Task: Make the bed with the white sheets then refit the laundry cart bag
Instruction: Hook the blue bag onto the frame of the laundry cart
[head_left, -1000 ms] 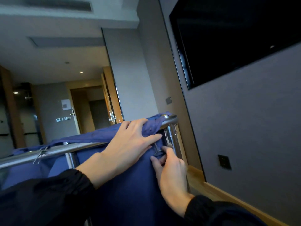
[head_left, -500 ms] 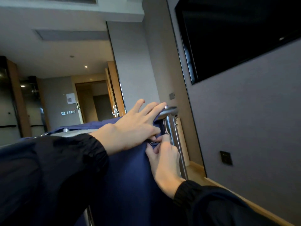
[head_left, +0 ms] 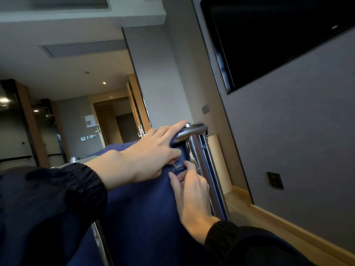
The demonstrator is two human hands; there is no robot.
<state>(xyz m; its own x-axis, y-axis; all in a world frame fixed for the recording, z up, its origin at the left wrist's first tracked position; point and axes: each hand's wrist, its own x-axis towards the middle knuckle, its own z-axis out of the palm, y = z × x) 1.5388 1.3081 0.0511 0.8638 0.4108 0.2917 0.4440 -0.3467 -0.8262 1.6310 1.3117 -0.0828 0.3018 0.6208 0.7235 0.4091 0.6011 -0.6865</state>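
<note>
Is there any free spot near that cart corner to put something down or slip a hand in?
Free: the light wooden floor between the chrome cart posts and the grey wall. Crowded: the cart's top corner, where the left hand presses the dark blue fabric bag and the right hand pinches a small metal ring.

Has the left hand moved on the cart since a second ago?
Yes. The left hand has slid right, toward the cart's chrome corner; its fingertips now reach that corner, where earlier they stopped short of it, gripping the blue bag.
</note>
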